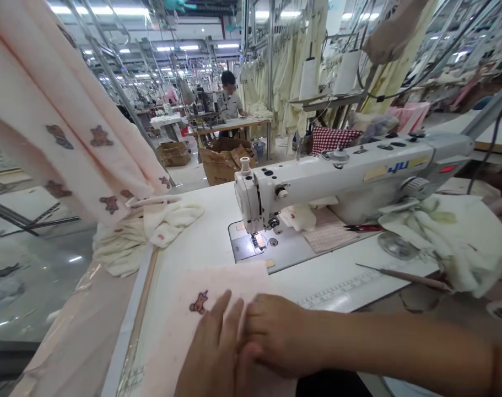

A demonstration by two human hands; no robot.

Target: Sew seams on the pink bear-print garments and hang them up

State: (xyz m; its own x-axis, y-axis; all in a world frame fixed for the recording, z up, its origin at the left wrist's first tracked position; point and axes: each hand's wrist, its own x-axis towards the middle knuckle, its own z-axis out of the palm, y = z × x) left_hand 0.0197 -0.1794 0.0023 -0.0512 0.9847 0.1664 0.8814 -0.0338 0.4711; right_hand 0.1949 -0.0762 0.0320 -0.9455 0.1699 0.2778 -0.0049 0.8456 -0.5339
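A pale pink fabric piece (174,325) with a small brown bear print lies on the white sewing table, its far edge just short of the needle plate (244,251). My left hand (215,347) rests flat on this cloth, fingers stretched forward beside the bear. Close against it, my right hand (278,331) has its fingers curled down at the cloth, apparently gripping it; the fingertips are partly hidden. The white sewing machine (317,187) stands beyond both hands, with its lit presser foot (258,241) over the plate.
Bear-print pink fabric (85,149) hangs at the left above a bunched cream cloth (174,218). Right of the machine lie red-handled snips (362,227), a pointed tool (411,275) and a crumpled cream cloth (461,231). Further off, a person (231,99) sits behind a cardboard box (223,160).
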